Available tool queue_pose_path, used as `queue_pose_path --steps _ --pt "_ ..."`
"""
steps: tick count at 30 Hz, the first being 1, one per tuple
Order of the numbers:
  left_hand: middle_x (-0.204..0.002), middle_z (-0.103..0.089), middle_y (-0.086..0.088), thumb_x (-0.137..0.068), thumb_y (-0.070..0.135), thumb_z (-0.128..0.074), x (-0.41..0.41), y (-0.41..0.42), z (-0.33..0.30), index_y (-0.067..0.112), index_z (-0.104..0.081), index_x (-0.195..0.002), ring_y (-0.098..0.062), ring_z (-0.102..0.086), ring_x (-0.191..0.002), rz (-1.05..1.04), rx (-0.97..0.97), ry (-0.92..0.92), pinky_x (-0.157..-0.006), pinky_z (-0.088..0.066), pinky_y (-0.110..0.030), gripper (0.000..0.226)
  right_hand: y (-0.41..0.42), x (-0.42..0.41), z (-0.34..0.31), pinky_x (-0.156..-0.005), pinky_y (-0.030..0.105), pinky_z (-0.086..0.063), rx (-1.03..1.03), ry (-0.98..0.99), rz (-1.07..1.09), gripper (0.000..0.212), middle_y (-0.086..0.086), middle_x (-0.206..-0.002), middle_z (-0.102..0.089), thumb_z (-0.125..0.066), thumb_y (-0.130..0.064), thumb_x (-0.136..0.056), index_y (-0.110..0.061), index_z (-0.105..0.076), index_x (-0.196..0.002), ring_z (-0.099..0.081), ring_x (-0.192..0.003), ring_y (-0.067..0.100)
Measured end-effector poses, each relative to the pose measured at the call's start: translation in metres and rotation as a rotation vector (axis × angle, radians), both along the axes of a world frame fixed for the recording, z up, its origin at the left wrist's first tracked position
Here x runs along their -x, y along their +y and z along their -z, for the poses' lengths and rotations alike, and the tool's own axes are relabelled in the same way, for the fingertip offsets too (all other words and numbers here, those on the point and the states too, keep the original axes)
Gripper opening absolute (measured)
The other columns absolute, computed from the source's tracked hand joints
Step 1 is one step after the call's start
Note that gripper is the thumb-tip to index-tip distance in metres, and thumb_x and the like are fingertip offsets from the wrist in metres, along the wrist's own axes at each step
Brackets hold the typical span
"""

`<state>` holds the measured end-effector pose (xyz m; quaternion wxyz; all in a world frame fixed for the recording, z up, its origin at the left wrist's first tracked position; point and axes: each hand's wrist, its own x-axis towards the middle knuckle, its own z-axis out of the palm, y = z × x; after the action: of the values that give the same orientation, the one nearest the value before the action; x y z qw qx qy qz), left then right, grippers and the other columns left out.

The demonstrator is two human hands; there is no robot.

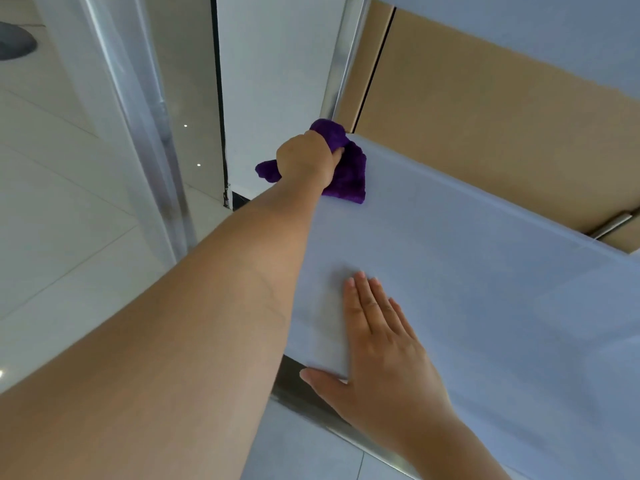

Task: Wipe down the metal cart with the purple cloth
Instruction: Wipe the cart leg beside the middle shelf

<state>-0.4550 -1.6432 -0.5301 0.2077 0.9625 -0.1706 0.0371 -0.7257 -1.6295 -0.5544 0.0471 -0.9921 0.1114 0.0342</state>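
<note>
Gripping the purple cloth (346, 174) tight with the left hand (306, 159), fingers curled round it, up near the middle of the frame. Pressed onto the far corner of the metal cart (485, 289), with a bit of cloth hanging off past the edge. Soft, fuzzy and deep purple, all bunched up. Lying flat on the cart top, the right hand (384, 344), lower middle of the frame, fingers straight, thumb at the near edge, holding nothing. Smooth, pale grey-blue cart top, with a shiny metal rim along the bottom edge. No words or labels to read anywhere.
</note>
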Motion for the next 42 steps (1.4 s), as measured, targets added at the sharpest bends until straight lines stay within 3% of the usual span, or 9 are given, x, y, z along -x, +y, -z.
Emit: queue_pose_path --steps 3,6,9,16,26,32,37,40,42 --pt "-0.08 -0.048 -0.004 -0.096 0.049 -0.037 0.009 0.009 0.001 0.011 -0.051 -0.092 -0.022 -0.052 -0.081 -0.031 0.018 0.018 -0.067 -0.033 -0.031 0.041 0.003 0.002 -0.006 -0.113 0.035 -0.01 0.044 0.002 0.016 0.101 0.013 -0.146 -0.04 -0.031 -0.072 -0.072 0.002 -0.035 -0.141 -0.037 -0.135 0.024" --pt "-0.083 -0.053 -0.006 -0.096 0.051 -0.037 0.021 0.023 0.002 0.011 -0.049 -0.089 -0.025 -0.056 -0.088 -0.058 0.025 0.023 -0.067 -0.034 -0.031 0.042 0.002 0.004 -0.012 -0.105 0.022 0.026 -0.014 -0.021 -0.057 0.099 0.0 -0.152 0.023 -0.016 -0.076 -0.077 -0.011 0.025 -0.14 0.027 -0.134 0.01" --pt "-0.093 -0.06 -0.008 -0.095 0.053 -0.037 0.035 0.04 0.003 0.011 -0.05 -0.091 -0.026 -0.057 -0.089 -0.084 0.025 0.023 -0.067 -0.034 -0.032 0.044 -0.001 0.005 -0.016 -0.103 0.022 0.023 -0.051 0.007 -0.064 0.099 -0.006 -0.137 0.037 -0.031 -0.072 -0.086 -0.015 0.028 -0.142 0.035 -0.125 0.005" --pt "-0.08 -0.049 -0.006 -0.094 0.055 -0.034 0.076 0.081 0.006 0.01 -0.047 -0.089 -0.023 -0.045 -0.075 -0.152 -0.001 0.015 -0.066 -0.033 -0.032 0.047 0.001 0.007 -0.015 -0.109 0.023 0.014 -0.067 -0.017 -0.05 0.104 0.002 -0.157 0.016 -0.035 -0.074 -0.082 -0.012 0.014 -0.148 0.016 -0.144 0.012" --pt "-0.1 -0.062 -0.009 -0.094 0.051 -0.035 0.145 0.112 0.016 0.01 -0.058 -0.1 -0.028 -0.058 -0.095 0.12 -0.075 -0.247 -0.073 -0.036 -0.034 0.048 0.004 0.009 -0.014 -0.116 0.032 -0.015 -0.173 -0.304 -0.108 0.114 0.006 -0.158 -0.011 -0.049 -0.075 -0.072 -0.009 0.001 -0.15 -0.011 -0.145 0.021" --pt "-0.073 -0.064 -0.001 -0.085 0.054 -0.038 0.205 0.128 0.019 0.014 -0.061 -0.083 -0.022 -0.058 -0.069 0.311 0.143 -0.288 -0.068 -0.031 -0.027 0.046 -0.004 0.025 -0.004 -0.096 0.018 -0.036 -0.41 -0.88 -0.057 0.047 0.019 -0.12 -0.058 -0.049 -0.029 -0.087 0.005 -0.056 -0.119 -0.05 -0.115 0.024" --pt "-0.077 -0.059 0.004 -0.084 0.036 -0.035 0.233 0.106 0.01 0.019 -0.054 -0.083 -0.024 -0.056 -0.084 0.382 0.285 0.081 -0.077 -0.034 -0.035 0.025 -0.009 0.06 0.013 -0.102 0.021 -0.036 -0.353 -0.893 -0.087 0.04 0.02 -0.123 -0.056 -0.048 -0.015 -0.085 0.003 -0.054 -0.12 -0.048 -0.117 0.026" --pt "-0.135 -0.051 -0.003 -0.082 0.069 -0.026 0.245 0.09 0.001 0.02 -0.051 -0.131 -0.021 -0.041 -0.129 0.488 0.489 0.617 -0.109 -0.024 -0.042 0.073 -0.008 0.082 0.014 -0.11 0.036 -0.03 -0.366 -0.811 -0.09 0.062 0.018 -0.142 -0.038 -0.046 -0.017 -0.078 -0.006 -0.032 -0.138 -0.033 -0.134 0.028" --pt "-0.137 -0.05 0.004 -0.064 0.091 -0.022 0.258 0.082 -0.007 0.03 -0.053 -0.129 -0.01 -0.043 -0.128 0.443 0.666 0.944 -0.111 -0.028 -0.039 0.095 -0.01 0.089 0.013 -0.114 0.042 -0.025 -0.307 -0.754 -0.065 0.074 0.019 -0.149 -0.029 -0.048 -0.025 -0.075 -0.01 -0.024 -0.143 -0.023 -0.14 0.03"
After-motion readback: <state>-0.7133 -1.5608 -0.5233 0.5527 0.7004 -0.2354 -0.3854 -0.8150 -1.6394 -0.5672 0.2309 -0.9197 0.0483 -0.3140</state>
